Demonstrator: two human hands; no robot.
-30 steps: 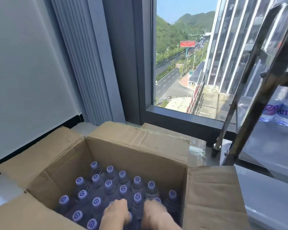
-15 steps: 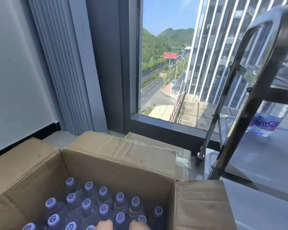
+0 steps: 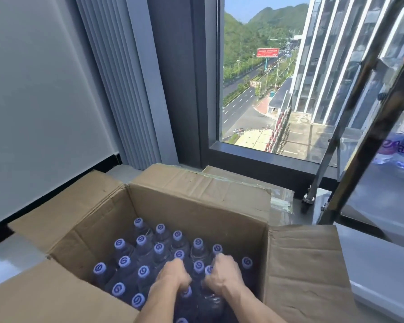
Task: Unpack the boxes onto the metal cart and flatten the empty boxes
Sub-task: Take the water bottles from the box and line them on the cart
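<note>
An open cardboard box (image 3: 196,206) stands on the floor in front of me, its flaps folded outward. Inside stand several clear water bottles with purple caps (image 3: 159,249), packed tight. My left hand (image 3: 173,275) reaches down among them at the near right of the box, fingers curled round a bottle's neck. My right hand (image 3: 223,272) is close beside it, fingers curled down round another bottle. The metal cart (image 3: 369,127) stands at the right, with bottles (image 3: 397,150) on its shelf.
A second closed box (image 3: 247,180) lies behind the open one against the window sill. The cart's wheel (image 3: 307,201) is just past the box's far right corner. A grey wall and vertical blinds (image 3: 117,78) are at the left.
The view has tilted back down, so both hands and forearms show again. They sit deeper among the bottles, fingers curled round bottle necks.
</note>
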